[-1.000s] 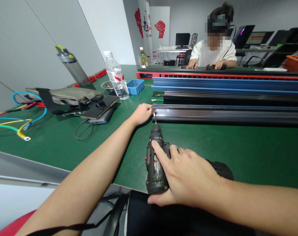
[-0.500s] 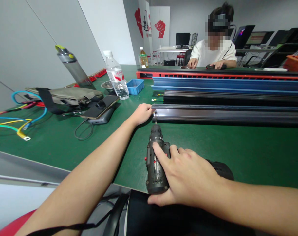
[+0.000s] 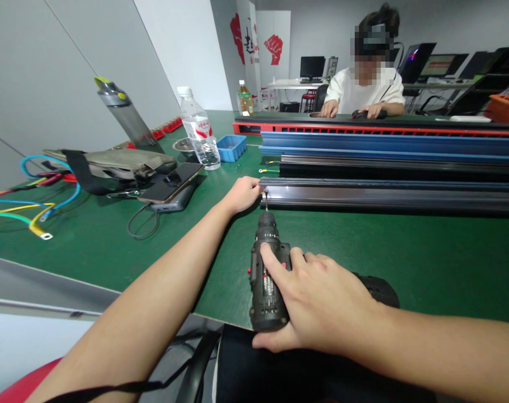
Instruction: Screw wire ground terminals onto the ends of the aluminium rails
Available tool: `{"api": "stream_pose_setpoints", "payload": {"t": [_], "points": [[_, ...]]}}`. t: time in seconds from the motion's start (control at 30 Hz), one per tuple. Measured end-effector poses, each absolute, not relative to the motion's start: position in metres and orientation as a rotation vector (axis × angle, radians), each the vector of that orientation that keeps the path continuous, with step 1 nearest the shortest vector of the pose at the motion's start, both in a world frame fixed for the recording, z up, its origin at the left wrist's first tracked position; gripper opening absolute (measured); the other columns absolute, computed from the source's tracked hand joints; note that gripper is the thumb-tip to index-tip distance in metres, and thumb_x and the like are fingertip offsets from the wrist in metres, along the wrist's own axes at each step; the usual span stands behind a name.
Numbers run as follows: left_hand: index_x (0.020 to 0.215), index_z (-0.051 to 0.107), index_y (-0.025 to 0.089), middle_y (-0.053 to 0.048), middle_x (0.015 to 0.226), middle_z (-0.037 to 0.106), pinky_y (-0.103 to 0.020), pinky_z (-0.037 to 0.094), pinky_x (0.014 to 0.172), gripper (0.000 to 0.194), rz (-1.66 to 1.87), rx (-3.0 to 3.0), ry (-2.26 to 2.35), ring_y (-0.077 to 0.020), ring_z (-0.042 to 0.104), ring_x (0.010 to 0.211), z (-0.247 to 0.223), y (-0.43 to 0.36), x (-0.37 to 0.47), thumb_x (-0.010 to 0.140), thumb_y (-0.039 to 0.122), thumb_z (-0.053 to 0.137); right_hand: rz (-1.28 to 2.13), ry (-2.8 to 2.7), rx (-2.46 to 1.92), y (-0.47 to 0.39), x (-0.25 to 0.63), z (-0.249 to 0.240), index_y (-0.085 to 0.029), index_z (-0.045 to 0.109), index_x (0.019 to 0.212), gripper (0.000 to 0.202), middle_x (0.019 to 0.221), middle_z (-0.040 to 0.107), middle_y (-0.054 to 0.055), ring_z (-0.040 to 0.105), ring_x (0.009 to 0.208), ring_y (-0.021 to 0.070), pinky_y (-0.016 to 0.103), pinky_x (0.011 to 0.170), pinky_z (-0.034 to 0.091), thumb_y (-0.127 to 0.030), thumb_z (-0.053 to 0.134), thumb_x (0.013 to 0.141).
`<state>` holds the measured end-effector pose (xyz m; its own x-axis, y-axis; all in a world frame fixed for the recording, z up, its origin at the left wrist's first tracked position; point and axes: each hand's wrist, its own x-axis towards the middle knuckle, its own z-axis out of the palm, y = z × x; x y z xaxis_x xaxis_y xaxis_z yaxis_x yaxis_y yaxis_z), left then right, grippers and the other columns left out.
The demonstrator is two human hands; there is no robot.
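A black cordless drill (image 3: 266, 288) lies level in my right hand (image 3: 325, 299), its battery end sticking out past the fingers. My right thumb rests along the top of the drill body. The bit points away from me and its tip meets a small dark screw-like spot at the left end of the near dark metal profile (image 3: 384, 196). At that same end my left hand (image 3: 245, 194) is closed on the profile; its fingertips are hidden behind it. A bit of yellow shows beside the bit tip.
Behind lie another dark profile (image 3: 389, 167), a blue profile (image 3: 363, 146) and a red-and-black one (image 3: 342, 129). Left are a phone (image 3: 173, 182), a bag (image 3: 112, 162), a water bottle (image 3: 201, 131), a blue bin (image 3: 232, 148) and cables (image 3: 40, 224). A person sits opposite.
My hands, the drill and the profile show no clear movement. Across the table, the other person's hand at the bowl has shifted slightly.
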<state>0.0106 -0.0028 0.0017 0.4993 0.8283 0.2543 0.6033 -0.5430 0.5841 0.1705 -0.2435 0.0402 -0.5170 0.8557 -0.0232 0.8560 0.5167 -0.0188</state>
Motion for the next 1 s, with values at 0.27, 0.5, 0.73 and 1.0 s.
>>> {"api": "stream_pose_setpoints", "payload": {"t": [0.27,0.5,0.73,1.0], "points": [[0.055,0.044,0.017,0.003,0.056,0.043,-0.024,0.03,0.059,0.038,0.703,2.326,1.22,-0.0118,0.038,0.061,0.003,-0.0045,0.0115,0.086,0.038,0.044,0.006,2.758,1.545,-0.2429,0.1712,0.0375,-0.012,0.032,0.156,0.121,0.099,0.066,0.021,0.068,0.082,0.0349,0.043,0.069,0.056,-0.094,0.054,0.07],[0.055,0.045,0.017,0.002,0.056,0.044,-0.023,0.03,0.059,0.038,0.705,2.329,1.206,-0.0121,0.038,0.062,0.0031,-0.0045,0.0119,0.085,0.04,0.043,-0.021,2.73,1.537,-0.2436,0.171,0.0392,-0.012,0.03,0.158,0.122,0.1,0.066,0.021,0.068,0.083,0.0342,0.043,0.07,0.055,-0.094,0.054,0.07],[0.054,0.044,0.018,0.002,0.056,0.042,-0.024,0.03,0.059,0.039,0.704,2.325,1.211,-0.0122,0.037,0.062,0.004,-0.0053,0.0121,0.085,0.042,0.042,0.017,2.742,1.532,-0.2431,0.1711,0.0396,-0.012,0.031,0.157,0.122,0.098,0.066,0.02,0.068,0.08,0.0339,0.042,0.068,0.055,-0.094,0.053,0.07],[0.053,0.043,0.017,0.003,0.055,0.041,-0.023,0.029,0.059,0.039,0.723,2.31,1.203,-0.0115,0.036,0.061,0.0033,-0.0046,0.0121,0.086,0.039,0.045,0.015,2.751,1.538,-0.2439,0.1718,0.0389,-0.012,0.033,0.156,0.122,0.097,0.066,0.019,0.068,0.08,0.0336,0.042,0.068,0.056,-0.095,0.054,0.069]]}}
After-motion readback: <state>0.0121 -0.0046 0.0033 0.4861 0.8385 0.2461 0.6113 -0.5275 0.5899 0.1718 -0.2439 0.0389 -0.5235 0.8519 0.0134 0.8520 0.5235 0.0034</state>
